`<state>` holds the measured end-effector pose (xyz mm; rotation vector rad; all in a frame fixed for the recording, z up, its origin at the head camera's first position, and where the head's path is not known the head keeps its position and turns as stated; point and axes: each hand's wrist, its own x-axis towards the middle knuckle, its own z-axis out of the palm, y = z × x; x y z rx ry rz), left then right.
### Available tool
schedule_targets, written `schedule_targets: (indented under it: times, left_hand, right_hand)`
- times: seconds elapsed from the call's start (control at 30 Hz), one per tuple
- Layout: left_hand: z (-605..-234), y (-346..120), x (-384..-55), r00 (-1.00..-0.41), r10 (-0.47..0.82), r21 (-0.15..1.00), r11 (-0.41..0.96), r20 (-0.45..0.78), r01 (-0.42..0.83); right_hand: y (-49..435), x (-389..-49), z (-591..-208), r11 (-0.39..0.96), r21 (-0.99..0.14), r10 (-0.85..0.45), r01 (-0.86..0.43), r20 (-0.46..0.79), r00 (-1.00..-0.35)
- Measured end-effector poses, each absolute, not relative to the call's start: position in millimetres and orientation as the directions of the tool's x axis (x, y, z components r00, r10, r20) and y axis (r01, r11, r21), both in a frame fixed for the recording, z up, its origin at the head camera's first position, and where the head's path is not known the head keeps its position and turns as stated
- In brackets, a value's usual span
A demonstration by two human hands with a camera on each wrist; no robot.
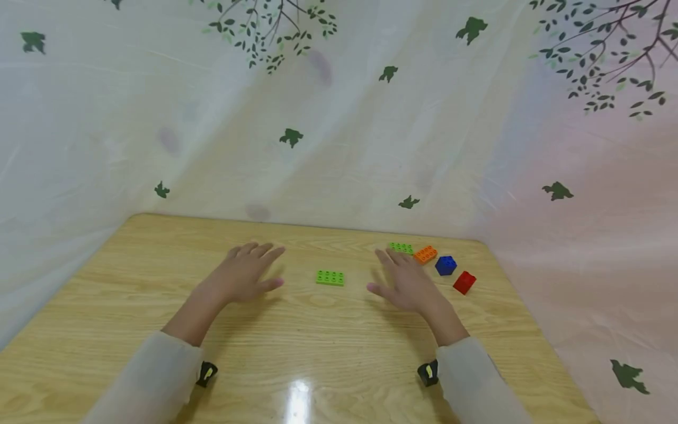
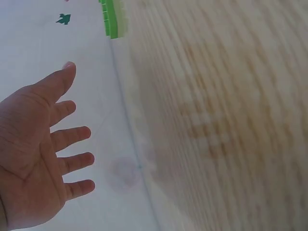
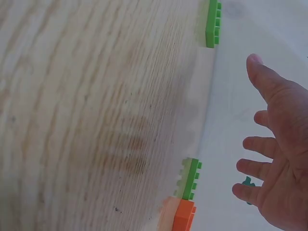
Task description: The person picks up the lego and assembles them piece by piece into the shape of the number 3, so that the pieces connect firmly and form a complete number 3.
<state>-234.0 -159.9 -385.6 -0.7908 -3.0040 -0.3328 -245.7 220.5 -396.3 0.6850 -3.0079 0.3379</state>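
A flat lime-green building brick (image 1: 330, 278) lies studs up on the table, between the two hands. To its left my left hand (image 1: 246, 274) hovers palm down over the wood, fingers spread, holding nothing. On the other side my right hand (image 1: 405, 281) is held the same way, thumb pointing inward. Just beyond its fingertips, a second lime-green brick (image 1: 401, 248) and an orange brick (image 1: 426, 254) lie close together. A blue brick (image 1: 446, 265) and a red brick (image 1: 464, 282) continue that row toward the right; the red one is tipped on its side.
The wooden table (image 1: 328, 353) ends at the back against a pale hanging cloth (image 1: 339, 147) printed with leaves and birds. More cloth flanks it at both sides. A dark wrist camera (image 1: 206, 373) is worn below the left sleeve, another (image 1: 428, 373) below the right.
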Motion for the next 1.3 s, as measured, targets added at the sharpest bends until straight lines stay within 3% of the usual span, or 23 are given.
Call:
schedule_targets:
  times: [0.37,0.8,1.3]
  left_hand:
    - [-399,-154,-254,-0.847,0.531,0.179,0.832,0.021,0.525]
    - [-402,-140,-274,-0.835,0.545,0.212,0.827,-0.071,0.521]
    - [-412,-120,-293,-0.793,0.606,0.285,0.773,-0.064,0.567]
  right_hand:
    - [210,-258,-400,0.867,-0.205,-0.462,-0.454,0.009,-0.887]
    - [189,-274,-409,0.860,-0.126,-0.506,-0.494,-0.093,-0.857]
    - [168,-279,-410,0.832,-0.126,-0.552,-0.540,-0.091,-0.829]
